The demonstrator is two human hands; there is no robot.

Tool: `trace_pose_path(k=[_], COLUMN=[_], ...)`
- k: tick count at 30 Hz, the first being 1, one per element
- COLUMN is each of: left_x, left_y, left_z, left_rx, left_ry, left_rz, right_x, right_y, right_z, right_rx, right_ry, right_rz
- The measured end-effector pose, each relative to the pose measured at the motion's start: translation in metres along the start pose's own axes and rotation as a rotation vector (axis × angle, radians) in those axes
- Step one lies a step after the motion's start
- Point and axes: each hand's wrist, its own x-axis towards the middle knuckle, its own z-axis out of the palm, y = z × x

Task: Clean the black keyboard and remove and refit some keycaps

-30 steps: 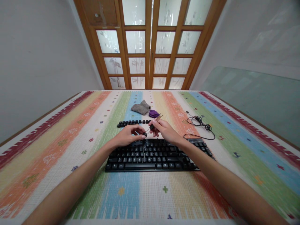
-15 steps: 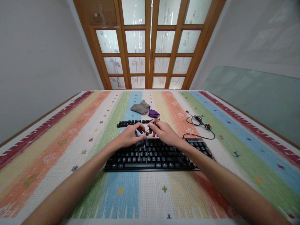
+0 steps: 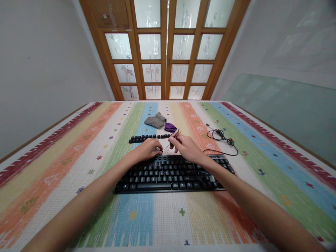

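Note:
My left hand [image 3: 149, 149] is closed in a pinch just above the back edge of a black keyboard [image 3: 154, 186]. A small black keycap [image 3: 161, 151], mostly covered, shows at its fingertips. Across from it, my right hand [image 3: 187, 147] grips a wire keycap puller [image 3: 167, 148], whose thin wire loops point down and left, apart from the left fingers. A slim brownish piece [image 3: 178, 132] sticks up from the right hand; its kind is unclear. Behind the hands, several loose black keycaps [image 3: 143, 138] stand in rows on the striped tablecloth [image 3: 126, 217].
A grey cloth [image 3: 155, 121] and a purple bundled cloth [image 3: 170, 127] lie beyond the keycaps. To the right, a black cable [image 3: 223, 138] is coiled with its plug end towards the back. Wooden doors with glass panes [image 3: 164, 63] stand past the table.
The keycap has left the puller's wire tips and is now in my left fingers, which have closed. My right hand has drawn the puller slightly away, its wires now bare.

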Motion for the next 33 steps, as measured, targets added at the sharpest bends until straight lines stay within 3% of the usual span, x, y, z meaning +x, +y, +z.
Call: trace_pose_path(k=[18,27,33], left_x=[0.005,-0.004,0.000], left_y=[-0.009,0.000,-0.004], left_z=[0.004,-0.011,-0.010], left_rx=[0.047,-0.071,-0.097], left_ry=[0.124,-0.070,-0.086], left_rz=[-0.017,0.157,0.161], right_x=[-0.007,-0.010,-0.011], right_y=[0.000,-0.001,0.002], right_z=[-0.006,-0.005,-0.005], right_rx=[0.033,0.058,0.048], right_ry=[-0.024,-0.049,-0.048], right_rz=[0.001,-0.008,-0.013])
